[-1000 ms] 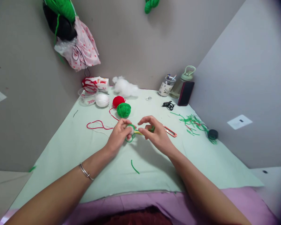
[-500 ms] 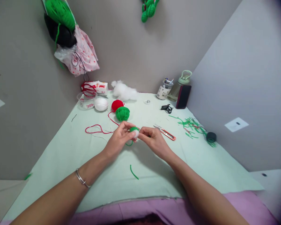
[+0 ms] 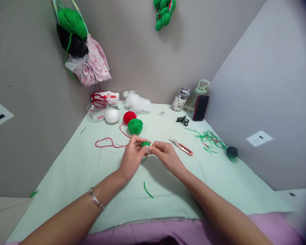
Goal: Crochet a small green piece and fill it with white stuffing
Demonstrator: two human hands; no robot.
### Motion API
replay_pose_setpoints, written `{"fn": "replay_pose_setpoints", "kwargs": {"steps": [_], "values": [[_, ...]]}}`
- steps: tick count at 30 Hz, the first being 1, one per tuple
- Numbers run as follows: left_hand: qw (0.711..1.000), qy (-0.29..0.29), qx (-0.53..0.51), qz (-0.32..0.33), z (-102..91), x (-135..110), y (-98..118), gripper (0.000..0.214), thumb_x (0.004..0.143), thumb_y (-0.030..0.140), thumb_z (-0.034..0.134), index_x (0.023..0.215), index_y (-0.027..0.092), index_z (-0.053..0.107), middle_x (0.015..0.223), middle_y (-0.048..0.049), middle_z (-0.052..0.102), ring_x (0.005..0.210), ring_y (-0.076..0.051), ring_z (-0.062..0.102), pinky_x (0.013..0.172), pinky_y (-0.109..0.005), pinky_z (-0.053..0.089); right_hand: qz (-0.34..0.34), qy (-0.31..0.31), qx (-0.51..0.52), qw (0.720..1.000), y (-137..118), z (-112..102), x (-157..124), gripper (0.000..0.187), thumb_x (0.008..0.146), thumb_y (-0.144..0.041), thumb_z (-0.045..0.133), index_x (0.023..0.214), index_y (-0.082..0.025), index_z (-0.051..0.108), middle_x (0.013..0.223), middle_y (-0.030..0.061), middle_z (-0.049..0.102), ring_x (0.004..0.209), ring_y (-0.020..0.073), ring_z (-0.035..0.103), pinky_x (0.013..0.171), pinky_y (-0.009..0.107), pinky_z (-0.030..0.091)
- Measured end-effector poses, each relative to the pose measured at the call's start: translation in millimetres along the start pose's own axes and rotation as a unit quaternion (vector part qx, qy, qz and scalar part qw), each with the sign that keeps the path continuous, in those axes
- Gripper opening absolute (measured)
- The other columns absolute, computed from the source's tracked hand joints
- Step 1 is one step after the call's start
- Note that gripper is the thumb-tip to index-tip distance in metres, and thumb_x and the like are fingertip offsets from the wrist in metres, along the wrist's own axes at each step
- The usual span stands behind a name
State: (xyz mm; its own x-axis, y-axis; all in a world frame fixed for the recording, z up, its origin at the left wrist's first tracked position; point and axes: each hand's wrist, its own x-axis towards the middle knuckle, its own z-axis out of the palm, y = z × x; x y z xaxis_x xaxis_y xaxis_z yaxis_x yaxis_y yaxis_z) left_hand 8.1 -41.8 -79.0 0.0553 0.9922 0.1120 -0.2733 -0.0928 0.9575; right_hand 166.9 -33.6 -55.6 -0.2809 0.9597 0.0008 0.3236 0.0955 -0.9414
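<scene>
Between my two hands is a small green crocheted piece [image 3: 145,144] with a tuft of white stuffing [image 3: 147,149] at its near side. My left hand [image 3: 133,153] is closed around the green piece, thumb on the near side. The fingers of my right hand [image 3: 165,153] pinch and press at the white stuffing. A strand of green yarn hangs below the piece. Just beyond my left hand lie a green yarn ball [image 3: 135,126] and a red yarn ball [image 3: 130,117]. Orange thread snips [image 3: 181,147] rest to the right of my right hand.
White stuffing [image 3: 136,102], a white yarn ball [image 3: 112,116] and a clear tub [image 3: 97,112] stand at the back. To the right are a phone [image 3: 201,108], a bottle [image 3: 192,100], a pen cup [image 3: 180,101], green yarn scraps [image 3: 207,136] and black tape [image 3: 232,152].
My right fingers have pressed the white tuft against the green piece, and less white shows now. The whole view has shifted slightly, with things appearing a little lower and farther right.
</scene>
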Motion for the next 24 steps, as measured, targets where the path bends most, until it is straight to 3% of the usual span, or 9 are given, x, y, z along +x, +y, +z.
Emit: {"fn": "replay_pose_setpoints", "kwargs": {"steps": [4, 9, 13, 15, 20, 24], "values": [[1.000, -0.025, -0.013, 0.003, -1.0, -5, 3, 0.023, 0.089, 0.032, 0.075, 0.100, 0.020, 0.058, 0.106, -0.0037, 0.073, 0.079, -0.013, 0.070, 0.076, -0.030, 0.060, 0.004, 0.033, -0.024, 0.999, 3, -1, -1, 0.036, 0.087, -0.048, 0.067, 0.066, -0.019, 0.066, 0.055, -0.0043, 0.050, 0.054, 0.0104, 0.031, 0.053, 0.027, 0.024], [0.999, -0.041, -0.018, -0.006, -5.7, 0, 2, 0.027, 0.087, 0.033, 0.078, 0.094, 0.020, 0.055, 0.096, -0.0016, 0.073, 0.066, -0.010, 0.067, 0.067, -0.028, 0.058, -0.012, 0.035, -0.043, 0.998, 1, -3, -6, 0.032, 0.089, -0.043, 0.066, 0.067, -0.019, 0.064, 0.055, -0.0058, 0.046, 0.055, 0.0103, 0.032, 0.054, 0.027, 0.023], [0.999, -0.043, -0.013, -0.013, -7.8, 4, 1, 0.028, 0.082, 0.029, 0.079, 0.093, 0.020, 0.055, 0.094, -0.0011, 0.074, 0.064, -0.011, 0.069, 0.066, -0.028, 0.058, -0.045, -0.027, -0.019, 0.998, -7, -6, -11, 0.030, 0.097, -0.040, 0.058, 0.079, -0.018, 0.068, 0.070, -0.0014, 0.063, 0.061, 0.0117, 0.042, 0.059, 0.026, 0.032], [0.999, -0.035, -0.009, -0.018, -7.9, 5, 0, 0.027, 0.079, 0.026, 0.079, 0.090, 0.020, 0.055, 0.091, -0.0001, 0.074, 0.059, -0.011, 0.067, 0.061, -0.027, 0.056, -0.054, -0.038, -0.037, 0.997, -9, -5, -14, 0.028, 0.098, -0.037, 0.056, 0.082, -0.018, 0.069, 0.071, -0.0016, 0.063, 0.060, 0.0116, 0.041, 0.059, 0.026, 0.032], [0.998, -0.005, -0.002, -0.057, -6.3, 4, -6, 0.018, 0.078, 0.022, 0.071, 0.084, 0.021, 0.053, 0.068, 0.0054, 0.065, 0.049, -0.011, 0.060, 0.050, -0.025, 0.051, -0.107, -0.036, -0.136, 0.984, -6, 3, -16, 0.024, 0.098, -0.028, 0.056, 0.079, -0.021, 0.066, 0.063, -0.0046, 0.057, 0.056, 0.0107, 0.039, 0.059, 0.026, 0.030], [0.997, -0.009, -0.021, -0.074, -2.1, -1, 0, 0.018, 0.080, 0.024, 0.070, 0.084, 0.022, 0.052, 0.073, 0.0040, 0.067, 0.060, -0.012, 0.065, 0.057, -0.026, 0.055, -0.113, 0.011, -0.178, 0.977, -2, 4, -12, 0.024, 0.095, -0.028, 0.061, 0.072, -0.021, 0.064, 0.066, -0.0021, 0.065, 0.058, 0.0113, 0.045, 0.061, 0.026, 0.032]]}}
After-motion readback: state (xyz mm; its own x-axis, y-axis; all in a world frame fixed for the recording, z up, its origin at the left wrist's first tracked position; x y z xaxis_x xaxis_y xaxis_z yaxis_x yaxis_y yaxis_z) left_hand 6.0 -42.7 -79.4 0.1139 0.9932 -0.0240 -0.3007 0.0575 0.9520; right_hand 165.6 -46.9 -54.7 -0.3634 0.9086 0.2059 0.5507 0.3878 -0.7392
